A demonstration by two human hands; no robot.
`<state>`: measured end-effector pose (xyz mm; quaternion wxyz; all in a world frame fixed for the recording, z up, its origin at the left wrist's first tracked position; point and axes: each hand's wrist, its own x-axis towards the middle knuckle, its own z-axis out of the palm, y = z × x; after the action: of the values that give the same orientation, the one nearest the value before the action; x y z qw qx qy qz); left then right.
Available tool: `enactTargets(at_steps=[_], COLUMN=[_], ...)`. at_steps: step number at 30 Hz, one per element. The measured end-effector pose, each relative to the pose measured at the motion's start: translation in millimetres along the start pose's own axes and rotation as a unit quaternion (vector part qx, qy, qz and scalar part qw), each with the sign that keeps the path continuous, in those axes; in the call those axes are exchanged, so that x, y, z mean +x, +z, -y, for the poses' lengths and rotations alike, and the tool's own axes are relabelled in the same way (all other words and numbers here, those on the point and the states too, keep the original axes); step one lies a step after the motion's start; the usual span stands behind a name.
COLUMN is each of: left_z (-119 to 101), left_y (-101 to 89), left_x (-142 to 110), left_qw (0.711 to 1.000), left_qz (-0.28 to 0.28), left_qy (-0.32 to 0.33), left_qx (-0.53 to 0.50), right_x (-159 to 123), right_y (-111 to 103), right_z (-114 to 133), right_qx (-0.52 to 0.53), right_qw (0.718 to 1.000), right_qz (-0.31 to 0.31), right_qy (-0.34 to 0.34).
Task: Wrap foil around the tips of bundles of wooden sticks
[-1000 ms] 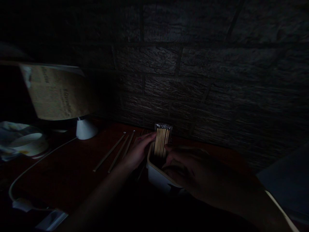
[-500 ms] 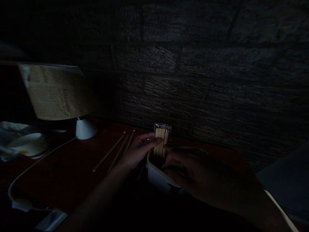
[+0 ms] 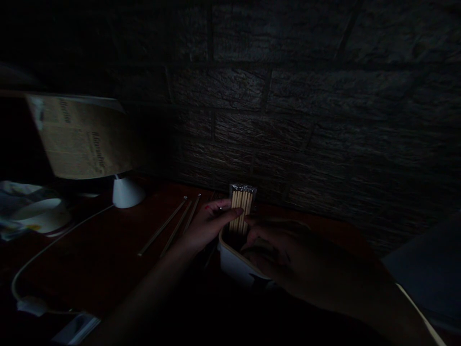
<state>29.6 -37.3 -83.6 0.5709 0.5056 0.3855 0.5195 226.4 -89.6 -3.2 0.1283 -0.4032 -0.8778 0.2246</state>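
Sticks (image 3: 242,199): left hand (image 3: 207,225) grips, thumb across, unlike a second ago; right grip (image 3: 279,250) unclear

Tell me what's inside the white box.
Sticks stand upright at the opening of the white box, lower ends seemingly inside. The right hand covers much of the opening; shadow hides the bottom, so anything else can't be seen.

Count: hands, 2 (left hand (image 3: 209,225), right hand (image 3: 279,247)). Clear-wrapped packet of wooden sticks (image 3: 240,198), 1; sticks inside several, exact number not resolvable. White container (image 3: 234,265), 1. Thin loose rods (image 3: 163,226), 3 distinct left of the left hand; darker ones beyond it too dim to tally. Table lamp (image 3: 86,139), 1. White cup (image 3: 45,218), 1. White cord (image 3: 59,236), 1, with inline switch (image 3: 32,305), 1. Tabletop (image 3: 108,240), 1. Brick-patterned wall (image 3: 237,86), 1.
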Motion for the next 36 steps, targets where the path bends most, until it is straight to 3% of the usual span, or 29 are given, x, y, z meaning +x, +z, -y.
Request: enactTargets(at_steps=[4,36], left_z=[1.1,-2.4], left_y=[-0.2,-0.5], left_x=[0.5,-1.3], left_qw=[1.000,0.999], left_qz=[-0.017,0.006], left_qy=[-0.008,-0.022], left_qx=[0.014,0.033], right_x=[-0.9,-5.4], right_y=[0.0,-7.7], right_z=[-1.8,-1.1], right_qx=[-0.002,0.025], right_qw=[1.000,0.999], right_qz=[0.004,0.022], right_qy=[0.006,0.011])
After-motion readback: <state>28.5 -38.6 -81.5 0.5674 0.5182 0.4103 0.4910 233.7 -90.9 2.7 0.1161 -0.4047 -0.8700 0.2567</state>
